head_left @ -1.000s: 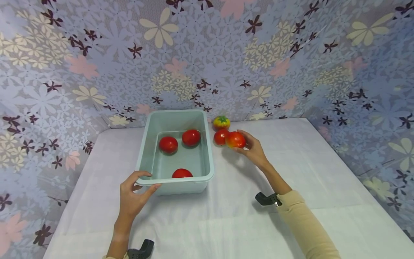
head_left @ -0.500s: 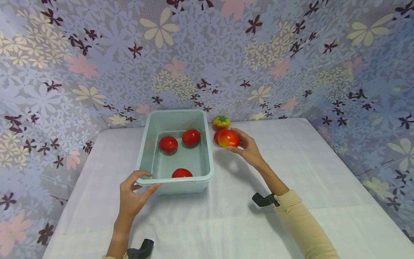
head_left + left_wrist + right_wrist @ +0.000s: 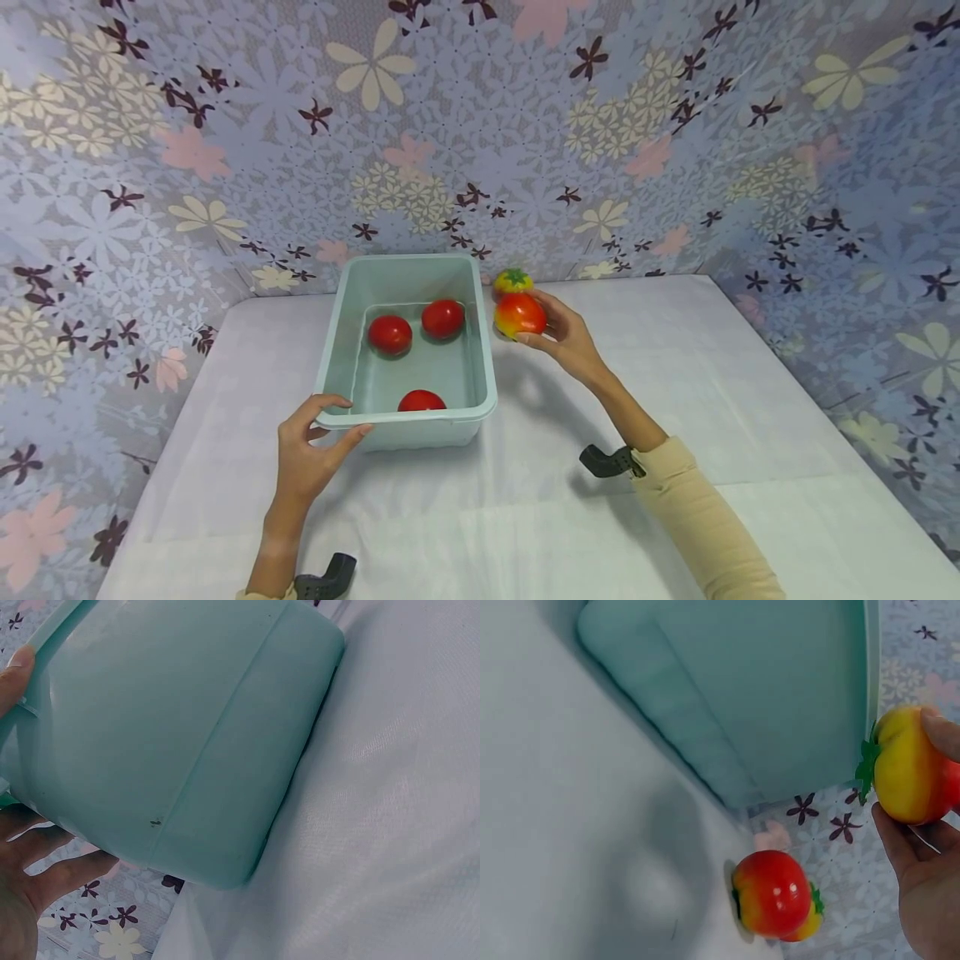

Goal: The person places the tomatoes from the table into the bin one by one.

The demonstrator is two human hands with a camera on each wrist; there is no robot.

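My right hand (image 3: 566,333) grips a red-and-yellow toy tomato (image 3: 521,315) just right of the pale green plastic bin (image 3: 483,367). In the right wrist view the held tomato (image 3: 904,769) is raised above the table, with its green leaf toward the bin. My left hand (image 3: 306,450) holds the bin's rim at the near left corner. Inside the bin lie red tomatoes: one at left (image 3: 390,335), one at right (image 3: 443,319), and one near the front wall (image 3: 422,401), partly hidden by the rim.
A yellow tomato with a green top (image 3: 513,280) sits at the table's back edge by the wall. Below the held one, a red tomato (image 3: 772,892) rests on the white-covered table (image 3: 570,533); the head view hides it. A flowered wall covering (image 3: 480,125) stands behind.
My right hand has moved left with the tomato, toward the bin, and the tomato now covers the red one on the table. The left hand and the bin stay put.
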